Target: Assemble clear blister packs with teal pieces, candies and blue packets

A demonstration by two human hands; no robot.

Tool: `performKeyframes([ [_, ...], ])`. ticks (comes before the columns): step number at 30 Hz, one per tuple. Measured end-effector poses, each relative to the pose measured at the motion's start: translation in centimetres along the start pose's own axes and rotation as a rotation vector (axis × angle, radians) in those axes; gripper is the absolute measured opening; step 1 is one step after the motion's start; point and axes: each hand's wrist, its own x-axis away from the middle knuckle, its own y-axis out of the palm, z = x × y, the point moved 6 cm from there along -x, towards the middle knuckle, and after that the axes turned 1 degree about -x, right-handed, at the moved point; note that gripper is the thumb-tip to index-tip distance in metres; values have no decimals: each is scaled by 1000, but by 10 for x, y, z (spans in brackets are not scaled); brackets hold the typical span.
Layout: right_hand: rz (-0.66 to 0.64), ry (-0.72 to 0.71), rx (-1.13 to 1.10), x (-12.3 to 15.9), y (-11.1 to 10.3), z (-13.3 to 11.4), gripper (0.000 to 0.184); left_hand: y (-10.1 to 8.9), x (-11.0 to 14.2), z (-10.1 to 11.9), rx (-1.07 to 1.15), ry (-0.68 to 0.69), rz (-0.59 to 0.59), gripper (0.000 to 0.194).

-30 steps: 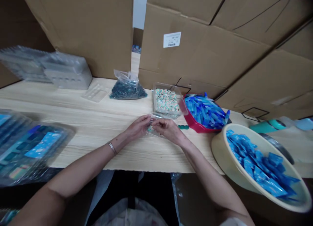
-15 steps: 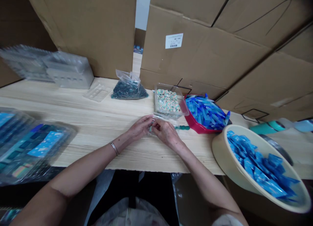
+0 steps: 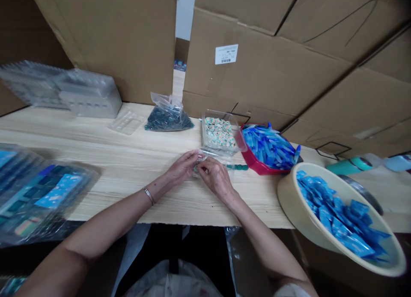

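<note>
Left hand: placed at the left end of a clear plastic tray; the tray's edge is held between thumb and fingers. A metal bracelet is worn on the wrist.

Right hand: set over the tray, thumb and forefinger drawn together; whether anything is pinched between them cannot be told.

Clear plastic tray: located on the tabletop, in front of the person, partly covered by both hands.

Teal pieces: laid in a row, seen just right of the right hand.

Clear container: stood beyond the tray, filled with small pale and teal pieces.

Red tray: placed right of the container, heaped with slender blue pieces.

Cream basin: set at the right, loaded with blue packets.

Clear bag: dark pieces contained; placed left of the container.

Moulded plastic tray: laid flat left of the bag.

Stacked plastic trays: ranged at the far left.

Filled packs: piled at the near left.

Teal bottle: laid on its side beyond the basin.
</note>
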Motion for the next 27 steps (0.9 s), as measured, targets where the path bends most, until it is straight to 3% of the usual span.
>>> performKeyframes([
  [8, 18, -21, 55, 5, 12, -9, 25, -3, -1, -1, -10, -9, 9, 26],
  [12, 53, -60, -25, 7, -5, -4, 19, 5, 2, 2, -40, -41, 18, 25],
  [14, 128, -4, -36, 1, -27, 13, 18, 7, 3, 5, -62, -40, 28, 23],
  [19, 366, 240, 47, -36, -84, 81, 26, 2, 2, 4, -80, -67, 80, 21],
  [21, 321, 227, 84, -57, -86, 102, 32, 0, 1, 3, -82, -80, 80, 22],
  [24, 134, 219, 191, -77, -75, 129, 41, -1, 0, 3, -87, -84, 106, 23],
  [27, 143, 456, 347, -69, -91, 166, 35, -1, 0, 4, -89, -90, 127, 23],
])
